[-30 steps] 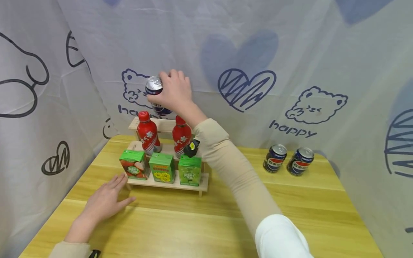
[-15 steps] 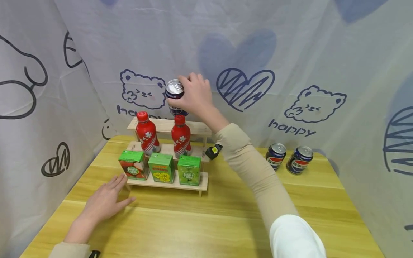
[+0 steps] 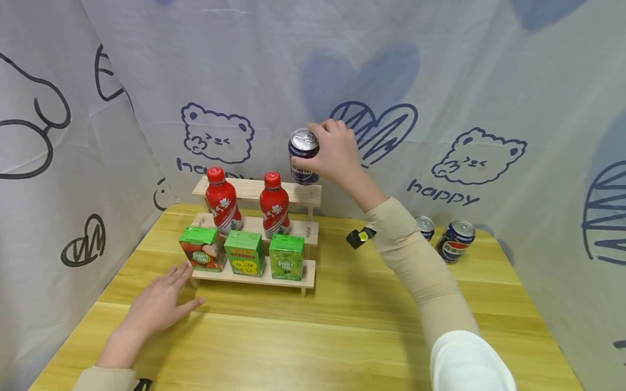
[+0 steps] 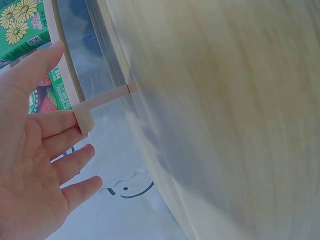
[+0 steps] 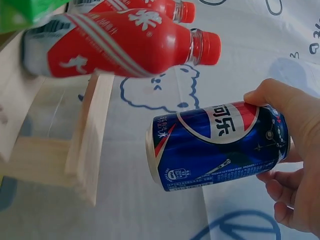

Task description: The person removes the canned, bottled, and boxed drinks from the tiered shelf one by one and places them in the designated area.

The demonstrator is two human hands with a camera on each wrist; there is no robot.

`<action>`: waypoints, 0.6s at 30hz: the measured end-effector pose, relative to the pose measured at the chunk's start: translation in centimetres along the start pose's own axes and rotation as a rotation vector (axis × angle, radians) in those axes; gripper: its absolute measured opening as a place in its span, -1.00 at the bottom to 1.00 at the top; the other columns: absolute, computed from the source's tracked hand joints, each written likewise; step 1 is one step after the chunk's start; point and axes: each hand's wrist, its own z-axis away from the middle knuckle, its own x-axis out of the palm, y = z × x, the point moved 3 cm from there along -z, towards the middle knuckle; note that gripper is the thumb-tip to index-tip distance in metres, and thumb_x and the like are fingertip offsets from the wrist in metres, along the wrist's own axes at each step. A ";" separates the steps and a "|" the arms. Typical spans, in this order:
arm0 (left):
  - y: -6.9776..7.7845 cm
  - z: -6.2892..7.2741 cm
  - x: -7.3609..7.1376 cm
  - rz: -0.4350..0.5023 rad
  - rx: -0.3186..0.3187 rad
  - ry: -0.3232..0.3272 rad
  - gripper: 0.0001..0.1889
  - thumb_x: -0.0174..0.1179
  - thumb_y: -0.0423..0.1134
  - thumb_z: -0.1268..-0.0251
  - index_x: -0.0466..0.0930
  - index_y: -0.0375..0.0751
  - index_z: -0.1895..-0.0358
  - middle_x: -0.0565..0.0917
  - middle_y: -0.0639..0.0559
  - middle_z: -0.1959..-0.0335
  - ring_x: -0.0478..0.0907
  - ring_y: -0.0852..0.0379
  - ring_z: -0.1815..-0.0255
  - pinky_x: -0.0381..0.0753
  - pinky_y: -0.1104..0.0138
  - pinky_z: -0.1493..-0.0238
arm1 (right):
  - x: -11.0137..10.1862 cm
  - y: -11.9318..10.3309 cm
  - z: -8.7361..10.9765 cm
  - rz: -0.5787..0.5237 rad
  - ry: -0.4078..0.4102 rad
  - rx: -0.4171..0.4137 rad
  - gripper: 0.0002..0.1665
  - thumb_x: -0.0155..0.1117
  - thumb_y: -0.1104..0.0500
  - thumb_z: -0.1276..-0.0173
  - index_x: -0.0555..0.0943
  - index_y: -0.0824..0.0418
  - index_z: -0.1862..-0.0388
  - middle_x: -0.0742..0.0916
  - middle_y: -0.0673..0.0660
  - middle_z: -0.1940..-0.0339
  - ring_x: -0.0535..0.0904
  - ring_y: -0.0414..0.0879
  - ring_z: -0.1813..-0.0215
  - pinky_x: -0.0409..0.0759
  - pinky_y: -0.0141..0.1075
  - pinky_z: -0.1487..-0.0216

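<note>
My right hand (image 3: 337,149) grips a blue cola can (image 3: 304,157) near its top, thumb on one side and fingers on the other. In the head view the can overlaps the right end of the top tier of a small wooden shelf (image 3: 254,274); the right wrist view shows a gap between the can (image 5: 220,145) and the wood. My left hand (image 3: 158,304) lies with straight fingers at the shelf's front left corner. In the left wrist view the fingertips of the left hand (image 4: 45,160) touch the shelf's end.
Two red bottles (image 3: 222,203) stand on the middle tier. Several green-topped juice boxes (image 3: 244,255) line the bottom tier. Two more cola cans (image 3: 456,241) stand at the table's back right, one partly hidden by the right sleeve. A patterned cloth (image 3: 381,81) hangs behind the table.
My right hand has carried the cola can rightward along the top tier, from behind the left bottle to the tier's right end. The left hand has stayed in place.
</note>
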 end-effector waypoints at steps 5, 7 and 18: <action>0.0 -0.1 0.1 -0.003 0.002 -0.001 -0.08 0.19 0.26 -0.23 0.24 -0.43 -0.42 0.25 -0.39 -0.45 0.22 -0.43 -0.43 0.27 -0.28 -0.38 | 0.1 1.8 1.7 -0.025 0.001 0.005 -0.09 0.35 -0.35 -0.10 0.46 0.09 -0.34 0.57 0.20 -0.15 0.40 0.11 -0.18 0.43 0.05 -0.23; 0.0 -0.1 0.1 -0.005 0.004 -0.004 -0.07 0.19 0.27 -0.23 0.24 -0.43 -0.42 0.25 -0.39 -0.45 0.21 -0.43 -0.43 0.27 -0.28 -0.38 | 0.2 2.6 2.4 -0.026 0.009 0.006 -0.09 0.36 -0.35 -0.09 0.47 0.09 -0.33 0.57 0.21 -0.14 0.41 0.12 -0.17 0.44 0.06 -0.22; 0.0 -0.2 0.2 -0.006 -0.001 0.001 -0.07 0.18 0.29 -0.22 0.24 -0.42 -0.42 0.27 -0.38 -0.45 0.23 -0.41 -0.43 0.26 -0.28 -0.38 | 1.8 7.1 5.9 -0.078 0.053 0.032 -0.08 0.44 -0.33 -0.01 0.51 0.16 -0.25 0.58 0.25 -0.07 0.43 0.15 -0.13 0.43 0.09 -0.21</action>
